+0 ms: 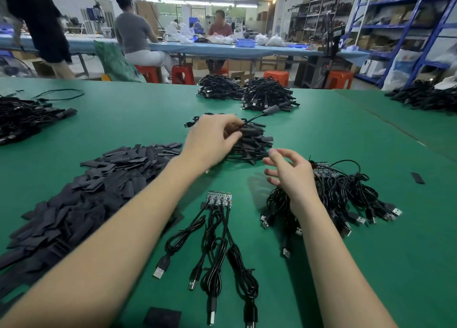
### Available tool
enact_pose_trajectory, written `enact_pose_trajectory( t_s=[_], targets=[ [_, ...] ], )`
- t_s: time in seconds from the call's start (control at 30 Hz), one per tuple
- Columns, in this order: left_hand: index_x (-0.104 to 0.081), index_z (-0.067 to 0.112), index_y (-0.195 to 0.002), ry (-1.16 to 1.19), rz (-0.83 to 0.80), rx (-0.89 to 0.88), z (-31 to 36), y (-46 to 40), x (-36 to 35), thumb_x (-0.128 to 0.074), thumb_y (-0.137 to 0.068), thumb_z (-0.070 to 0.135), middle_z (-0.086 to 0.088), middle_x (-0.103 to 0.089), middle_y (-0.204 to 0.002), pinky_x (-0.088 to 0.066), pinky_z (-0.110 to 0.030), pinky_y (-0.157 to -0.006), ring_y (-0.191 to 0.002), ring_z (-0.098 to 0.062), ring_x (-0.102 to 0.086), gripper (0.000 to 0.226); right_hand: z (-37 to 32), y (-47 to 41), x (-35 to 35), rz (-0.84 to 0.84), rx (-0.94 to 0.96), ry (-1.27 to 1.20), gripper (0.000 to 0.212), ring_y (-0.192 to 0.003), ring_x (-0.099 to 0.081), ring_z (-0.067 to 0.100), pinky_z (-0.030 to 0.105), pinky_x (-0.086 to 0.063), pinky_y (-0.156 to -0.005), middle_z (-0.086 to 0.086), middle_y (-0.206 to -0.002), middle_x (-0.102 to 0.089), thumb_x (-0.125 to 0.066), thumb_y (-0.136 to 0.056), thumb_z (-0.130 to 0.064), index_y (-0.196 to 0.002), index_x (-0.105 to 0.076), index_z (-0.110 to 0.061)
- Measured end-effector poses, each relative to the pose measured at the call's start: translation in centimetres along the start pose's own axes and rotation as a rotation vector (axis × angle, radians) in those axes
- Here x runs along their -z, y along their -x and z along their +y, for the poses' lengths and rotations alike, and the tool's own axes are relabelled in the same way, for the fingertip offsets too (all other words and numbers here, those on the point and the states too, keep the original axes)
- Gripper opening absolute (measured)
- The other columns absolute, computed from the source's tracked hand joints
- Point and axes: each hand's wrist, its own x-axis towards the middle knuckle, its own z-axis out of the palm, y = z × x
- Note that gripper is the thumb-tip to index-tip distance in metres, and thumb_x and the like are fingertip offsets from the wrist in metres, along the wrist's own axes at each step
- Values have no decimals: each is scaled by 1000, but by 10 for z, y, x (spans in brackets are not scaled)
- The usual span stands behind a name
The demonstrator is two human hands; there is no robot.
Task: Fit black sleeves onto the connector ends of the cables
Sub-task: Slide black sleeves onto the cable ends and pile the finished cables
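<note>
My left hand reaches over the middle pile of sleeved cables and pinches a thin black cable whose sleeved end sticks up to the right. My right hand hovers with fingers spread and relaxed, holding nothing, above a bundle of USB cables with small circuit boards. A large heap of flat black sleeves lies at the left. Three cables joined to circuit boards lie in front of me, USB plugs toward me.
More cable piles sit at the far middle, far left and far right of the green table. A loose sleeve lies at the right, another at the near edge. People work at a blue bench behind.
</note>
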Motion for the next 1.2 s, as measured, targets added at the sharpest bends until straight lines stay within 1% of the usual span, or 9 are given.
enact_pose_trajectory(
  t_s=[0.1,0.17,0.3,0.5,0.63,0.77,0.93,1.07,1.2],
  targets=[
    [-63,21,-112,-422,-31,-174,-8,-29,-3,-65,-94,26,-4,-73,-98,-46,-34,-71,-95,-28,-62,18,7,0,-5,-56,70,249,6,-76,-71,13,30,-60,-73,-5,-82,-77,-70,-93,-32,-92,-71,-26],
    [-61,17,-108,-554,-150,-203,-16,-37,-13,-60,-95,20,-7,-70,-99,-42,-36,-68,-101,-29,-57,13,11,1,-7,-75,155,487,6,-78,-71,5,25,-53,-76,-11,-80,-75,-70,-90,-33,-89,-73,-28],
    [-60,11,-109,-613,-310,-188,-36,-33,-39,-53,-96,10,-11,-66,-104,-44,-41,-75,-103,-33,-60,15,16,5,-13,-124,239,664,6,-78,-66,-2,24,-51,-79,-20,-81,-69,-69,-89,-33,-91,-74,-29],
    [-61,8,-108,-593,-282,-134,-47,-41,-53,-53,-94,5,-13,-66,-106,-46,-43,-79,-100,-35,-61,17,20,6,-17,-177,260,708,7,-79,-68,2,31,-57,-83,-20,-83,-71,-68,-89,-35,-86,-72,-31],
    [-63,4,-110,-513,-288,-28,-40,-39,-56,-60,-96,13,-16,-63,-113,-49,-45,-88,-108,-37,-58,18,20,8,-16,-208,281,764,9,-80,-70,7,34,-57,-85,-17,-85,-72,-66,-90,-35,-84,-72,-31],
    [-65,4,-114,-400,-250,-33,-45,-16,-57,-59,-96,15,-12,-58,-119,-50,-46,-91,-114,-31,-55,22,16,10,-17,-255,283,846,9,-82,-69,11,35,-57,-86,-14,-86,-73,-65,-89,-33,-83,-71,-31],
    [-71,13,-111,-197,-176,-46,-43,9,-41,-63,-94,18,-2,-63,-115,-51,-38,-87,-100,-23,-61,20,11,15,-22,-389,319,1097,20,-102,-66,20,36,-54,-91,-6,-106,-73,-61,-93,-40,-104,-74,-30],
    [-75,21,-94,3,-192,172,-39,27,-27,-65,-92,21,5,-72,-93,-51,-28,-88,-86,-12,-63,10,10,20,-31,-536,313,1268,42,-120,-49,25,38,-45,-101,5,-119,-57,-61,-92,-57,-123,-68,-29],
    [-76,30,-92,188,-298,385,-45,55,-25,-67,-92,33,11,-74,-93,-47,-21,-82,-91,-9,-66,9,7,22,-35,-586,264,1207,33,-115,-53,22,34,-46,-95,-1,-115,-59,-70,-89,-46,-117,-62,-29]
  ],
)
